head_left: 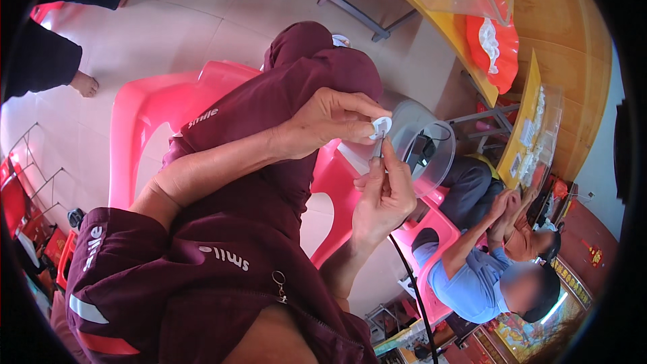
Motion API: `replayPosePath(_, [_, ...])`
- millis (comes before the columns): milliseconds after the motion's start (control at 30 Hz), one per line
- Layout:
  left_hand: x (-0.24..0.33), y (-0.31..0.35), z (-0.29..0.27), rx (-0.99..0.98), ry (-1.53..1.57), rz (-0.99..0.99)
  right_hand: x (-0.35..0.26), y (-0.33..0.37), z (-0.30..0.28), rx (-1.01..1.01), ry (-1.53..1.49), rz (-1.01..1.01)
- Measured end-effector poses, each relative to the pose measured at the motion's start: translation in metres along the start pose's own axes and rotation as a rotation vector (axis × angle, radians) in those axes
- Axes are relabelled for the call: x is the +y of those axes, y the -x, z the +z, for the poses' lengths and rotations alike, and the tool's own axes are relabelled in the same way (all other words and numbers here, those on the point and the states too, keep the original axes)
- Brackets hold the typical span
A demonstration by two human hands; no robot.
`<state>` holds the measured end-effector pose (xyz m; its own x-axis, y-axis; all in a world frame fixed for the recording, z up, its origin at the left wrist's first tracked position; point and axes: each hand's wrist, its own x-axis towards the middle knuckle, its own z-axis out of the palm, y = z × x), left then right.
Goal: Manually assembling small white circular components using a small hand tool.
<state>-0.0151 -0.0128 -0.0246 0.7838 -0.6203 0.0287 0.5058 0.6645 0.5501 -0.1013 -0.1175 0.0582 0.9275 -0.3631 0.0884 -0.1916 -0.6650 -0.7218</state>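
The bare left forearm [216, 162] extends obliquely up and rightward to the left hand [323, 121], whose thumb [347, 129] and index finger [357, 103] close in a pinch. The right forearm [342, 266], foreshortened, rises from below; the right hand [384, 199] directs its pinched fingertips [391, 157] upward, just beside those of the left, its remaining fingers curled.

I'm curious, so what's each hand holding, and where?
Left hand: small round white piece, by its edge. Right hand: slim metal tool, pinched below its tip.

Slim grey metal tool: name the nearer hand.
Right. The right hand grips the tool; the left hand, beyond its tip, pinches a round white plastic-looking piece.
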Motion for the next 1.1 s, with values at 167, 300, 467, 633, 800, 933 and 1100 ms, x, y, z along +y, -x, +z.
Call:
replayPosePath(167, [0.001,0.001,-0.001,-0.016,0.048,-0.040,-0.001,0.000,0.006,0.020,-0.067,0.030])
replayPosePath(300, [0.001,0.001,-0.002,-0.011,0.027,-0.046,-0.001,-0.003,0.010,0.054,-0.107,0.038])
replayPosePath(467, [0.002,0.002,-0.001,-0.008,0.022,-0.038,0.003,-0.004,0.006,0.020,-0.113,0.040])
replayPosePath(633, [0.002,0.003,-0.002,-0.013,0.030,-0.056,0.005,-0.004,0.002,-0.017,-0.125,0.037])
replayPosePath(800, [0.003,0.003,-0.003,-0.023,0.001,-0.055,0.003,-0.005,0.001,-0.044,-0.128,0.069])
replayPosePath(933, [0.002,0.002,-0.002,-0.021,0.021,-0.067,0.002,-0.004,0.000,-0.031,-0.112,0.073])
replayPosePath(1100, [0.002,0.003,-0.005,-0.026,0.007,-0.073,0.001,-0.004,0.000,-0.042,-0.006,0.028])
